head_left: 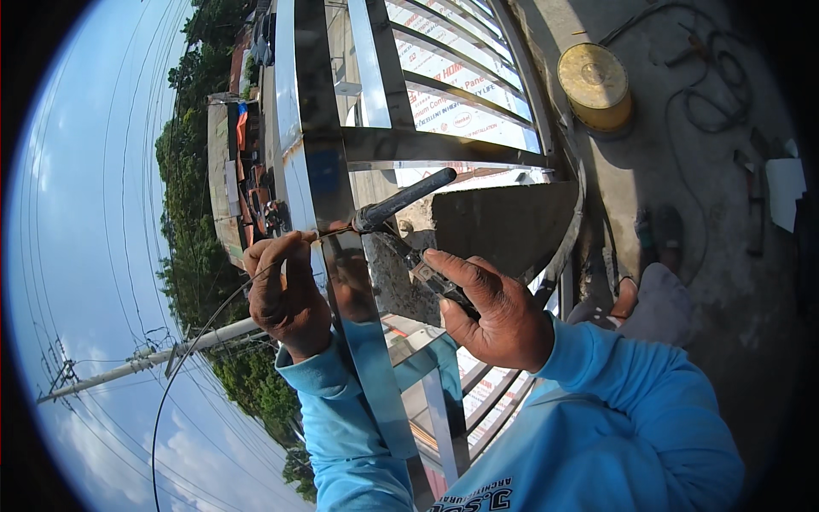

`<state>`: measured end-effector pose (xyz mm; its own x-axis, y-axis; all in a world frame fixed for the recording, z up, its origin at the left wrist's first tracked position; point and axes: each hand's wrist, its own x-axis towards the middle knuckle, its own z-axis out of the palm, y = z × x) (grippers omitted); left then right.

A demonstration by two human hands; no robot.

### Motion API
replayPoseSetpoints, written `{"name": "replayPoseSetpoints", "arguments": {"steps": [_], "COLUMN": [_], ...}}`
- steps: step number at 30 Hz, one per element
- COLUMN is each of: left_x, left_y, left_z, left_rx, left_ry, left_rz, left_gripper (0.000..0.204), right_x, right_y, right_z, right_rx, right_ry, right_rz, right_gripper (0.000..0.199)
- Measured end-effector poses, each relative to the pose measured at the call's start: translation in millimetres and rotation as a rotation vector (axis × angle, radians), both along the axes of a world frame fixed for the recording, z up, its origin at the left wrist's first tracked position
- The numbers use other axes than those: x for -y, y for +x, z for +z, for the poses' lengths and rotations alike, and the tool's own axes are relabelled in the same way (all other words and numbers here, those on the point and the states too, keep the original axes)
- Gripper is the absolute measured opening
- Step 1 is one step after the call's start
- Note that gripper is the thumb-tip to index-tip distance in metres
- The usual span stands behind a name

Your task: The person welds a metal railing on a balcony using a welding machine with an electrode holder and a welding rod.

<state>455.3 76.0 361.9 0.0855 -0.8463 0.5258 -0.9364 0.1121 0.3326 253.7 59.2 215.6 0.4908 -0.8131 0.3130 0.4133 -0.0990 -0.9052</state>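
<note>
A thin metal filler rod (189,348) is pinched in my left hand (288,294). Its long tail trails down and left, while its short end reaches the torch head. My right hand (503,317) grips a black TIG welding torch (409,199) by the handle, index finger stretched along it. The torch's long back cap points up and right, and its head is close against the shiny metal rail (367,341). The nozzle tip is mostly hidden, and no arc shows. My left wrist is beside the rail's outer side.
Metal railing bars (452,147) run above my hands, near a concrete block (503,230). A yellow bucket (595,85) stands on the concrete floor at upper right, with coiled black cable (721,94) beyond. Outside the railing are a utility pole (213,337) and trees.
</note>
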Motion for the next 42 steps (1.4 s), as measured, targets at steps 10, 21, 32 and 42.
{"name": "replayPoseSetpoints", "arguments": {"steps": [10,21,32,42], "left_x": [-0.5,-0.4,-10.6,-78.0], "left_y": [0.1,1.4,-5.9,-60.6], "left_z": [-0.7,1.8,14.1,61.9], "left_rx": [-0.066,-0.035,-0.239,-0.177], "left_ry": [0.001,0.024,-0.182,-0.327], "left_rz": [0.006,0.012,0.037,0.123], "left_gripper": [0.03,0.029,0.025,0.021], "right_x": [-1.0,1.6,10.4,27.6], "right_y": [5.5,2.5,-77.8,-243.1], "right_z": [-1.8,-2.2,-17.1,-45.9], "right_rx": [0.069,0.026,-0.173,-0.511], "right_ry": [-0.029,-0.061,-0.027,0.273], "right_rz": [-0.109,-0.059,0.012,0.17], "right_gripper": [0.062,0.062,0.067,0.062]}}
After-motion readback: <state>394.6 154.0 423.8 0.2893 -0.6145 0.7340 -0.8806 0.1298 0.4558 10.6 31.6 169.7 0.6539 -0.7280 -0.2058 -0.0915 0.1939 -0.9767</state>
